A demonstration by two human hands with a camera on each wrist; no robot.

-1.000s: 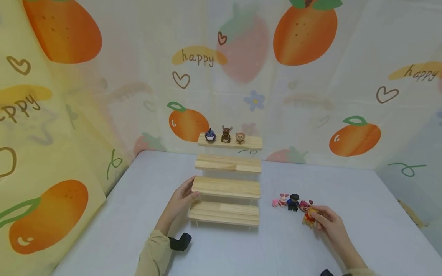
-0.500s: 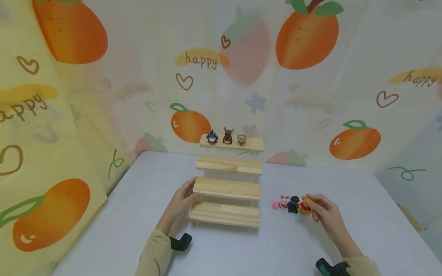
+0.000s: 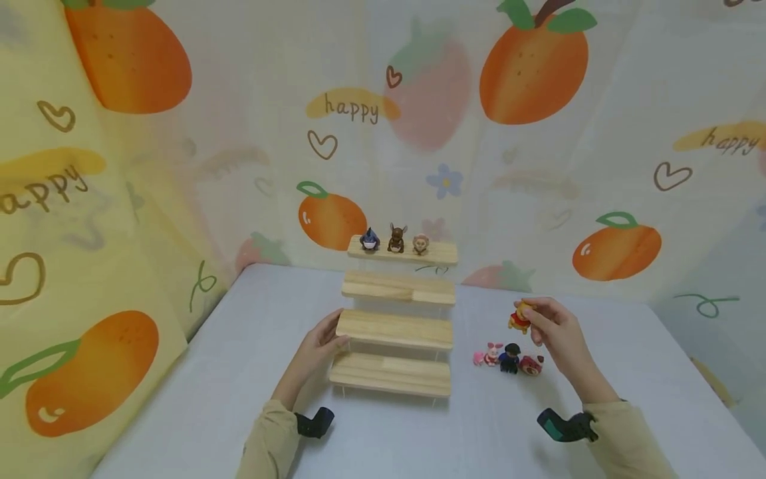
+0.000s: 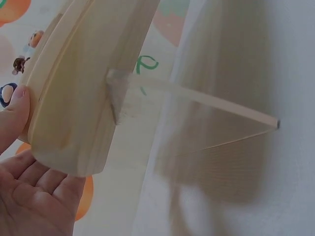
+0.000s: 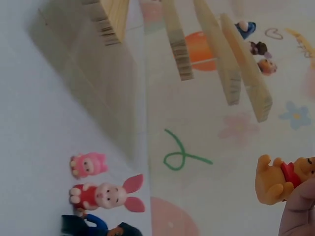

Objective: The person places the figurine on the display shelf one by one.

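Observation:
A four-step wooden display stand (image 3: 395, 329) sits mid-table. Three small figures (image 3: 394, 241) stand on its top step (image 3: 439, 251). My left hand (image 3: 318, 346) rests against the left end of the third step (image 4: 74, 123), thumb on top and palm at its end. My right hand (image 3: 553, 329) pinches a yellow bear figure in a red shirt (image 3: 519, 318) (image 5: 280, 181) and holds it in the air to the right of the stand. Below it on the table stand a pink piglet figure (image 3: 492, 352) (image 5: 106, 195), a dark-clothed figure (image 3: 510, 356) and a red-pink figure (image 3: 530, 364).
The table (image 3: 251, 346) is covered in a pale lilac cloth. Fruit-print fabric walls (image 3: 179, 166) close it in at the back and left. A small pink figure (image 5: 88, 164) stands beside the piglet. Black wrist cameras (image 3: 314, 422) sit on both forearms.
My right hand has lifted the yellow bear off the table, up and slightly left, uncovering the red-pink figure. The left hand has stayed on the stand.

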